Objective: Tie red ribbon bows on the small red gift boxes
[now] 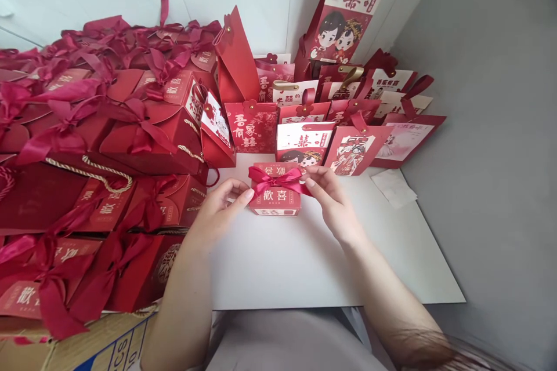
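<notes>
A small red gift box [277,207] with gold characters stands on the white table, and a crimson ribbon [273,180] is tied in a bow over its top. My left hand [227,202] is at the box's left side, fingers curled and thumb tip at the left end of the bow. What lies between those fingertips is partly hidden. On the other side, my right hand [331,200] pinches the right end of the ribbon between thumb and fingers. The bow's loops spread out to both sides between my hands.
Several red gift boxes with ribbon bows [139,127] are stacked at the left. Behind the box stand upright decorated gift bags [304,138] and a taller bag [342,17]. A white paper piece [394,188] lies on the table [278,272] by the grey wall. A cardboard box [102,345] is at lower left.
</notes>
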`<state>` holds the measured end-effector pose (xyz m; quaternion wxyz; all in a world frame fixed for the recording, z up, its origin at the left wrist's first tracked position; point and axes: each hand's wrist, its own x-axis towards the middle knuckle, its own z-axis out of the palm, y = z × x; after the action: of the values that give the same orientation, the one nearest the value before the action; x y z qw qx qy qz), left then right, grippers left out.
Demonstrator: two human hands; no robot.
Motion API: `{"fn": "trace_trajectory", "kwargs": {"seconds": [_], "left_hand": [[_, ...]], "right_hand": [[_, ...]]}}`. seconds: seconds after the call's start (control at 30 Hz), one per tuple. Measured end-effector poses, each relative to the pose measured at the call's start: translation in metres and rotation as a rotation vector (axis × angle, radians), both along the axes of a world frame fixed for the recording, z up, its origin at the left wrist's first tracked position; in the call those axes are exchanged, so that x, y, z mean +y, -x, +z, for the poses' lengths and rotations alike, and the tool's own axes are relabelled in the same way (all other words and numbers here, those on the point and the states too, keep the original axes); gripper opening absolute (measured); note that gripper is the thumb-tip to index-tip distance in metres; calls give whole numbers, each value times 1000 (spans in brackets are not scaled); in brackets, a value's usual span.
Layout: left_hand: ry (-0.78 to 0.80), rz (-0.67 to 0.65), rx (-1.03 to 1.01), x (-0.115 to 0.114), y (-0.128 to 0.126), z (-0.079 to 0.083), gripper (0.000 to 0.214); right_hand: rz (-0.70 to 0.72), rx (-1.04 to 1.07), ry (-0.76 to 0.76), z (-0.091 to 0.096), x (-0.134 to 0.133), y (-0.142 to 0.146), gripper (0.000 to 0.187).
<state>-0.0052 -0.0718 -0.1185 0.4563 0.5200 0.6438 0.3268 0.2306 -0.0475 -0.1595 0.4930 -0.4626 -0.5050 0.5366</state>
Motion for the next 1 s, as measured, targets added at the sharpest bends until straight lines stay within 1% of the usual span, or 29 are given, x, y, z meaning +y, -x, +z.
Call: {"fn": "trace_trajectory", "kwargs": {"seconds": [0.13, 0.23, 0.3, 0.37, 0.4, 0.5, 0.6, 0.67, 0.73, 0.8, 0.83, 0.9, 0.93, 1.0], "left_hand": [[35, -45, -33, -1, -1, -2, 37], [69, -22, -33, 0, -2, -5, 39], [31, 38, -54, 1, -3, -10, 41], [-54, 89, -88, 4, -6, -15, 47], [-92, 94, -107, 4, -7, -17, 51], [-114, 19, -126, 5, -13, -19, 58], [-134, -78, -175, 4, -20, -18, 65], [-150, -120, -243, 4, -25, -19, 73], [-126, -133, -285, 4, -30, -21, 77], [-119, -79, -238, 3, -33, -21, 79], [-155, -43, -175, 3, -35, -18, 81], [-306, -13, 7, 2, -37, -9, 83], [-402, -30, 107, 2, -37, -3, 79], [-564, -103, 268, 4, -39, 10, 59]], "right_hand": [[31, 32, 23, -3, 0, 3, 38], [35, 33, 46, -4, 0, 2, 40], [28, 34, 43, -4, 0, 1, 41], [36, 37, 39, -4, 0, 1, 41], [49, 39, 42, -4, 1, 2, 42], [99, 35, 48, -5, 0, 4, 45], [117, 39, 7, -5, -1, 7, 48], [114, 39, -24, -5, 1, 7, 48], [80, -6, -31, -4, 5, 4, 44], [26, -76, -20, -1, 11, -2, 43], [6, -109, -17, 1, 14, -6, 43], [6, -157, -35, 10, 20, -14, 41], [20, -178, -52, 18, 22, -17, 38], [50, -229, -111, 38, 20, -23, 32]]}}
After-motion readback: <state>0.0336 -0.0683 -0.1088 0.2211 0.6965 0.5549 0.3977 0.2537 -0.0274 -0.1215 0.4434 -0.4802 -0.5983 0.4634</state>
